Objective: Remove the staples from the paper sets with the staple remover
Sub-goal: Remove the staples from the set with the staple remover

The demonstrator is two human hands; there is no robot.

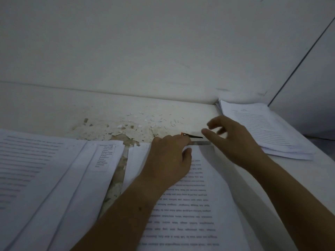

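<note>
A printed paper set point(195, 201) lies in front of me, its text upside down. My left hand point(168, 158) grips the staple remover point(196, 140), a slim metal tool with an orange end, at the set's top edge. The tool's blades point right, toward my right hand point(230, 140). That hand hovers just right of the tool's tip with fingers spread and blurred, holding nothing. I cannot see a staple under the tool.
Fanned paper sets point(45, 178) lie at the left and another pile point(262, 129) at the back right. Pulled staples and paper scraps point(163, 122) litter the worn white table near the wall point(145, 51). A partition stands at the right.
</note>
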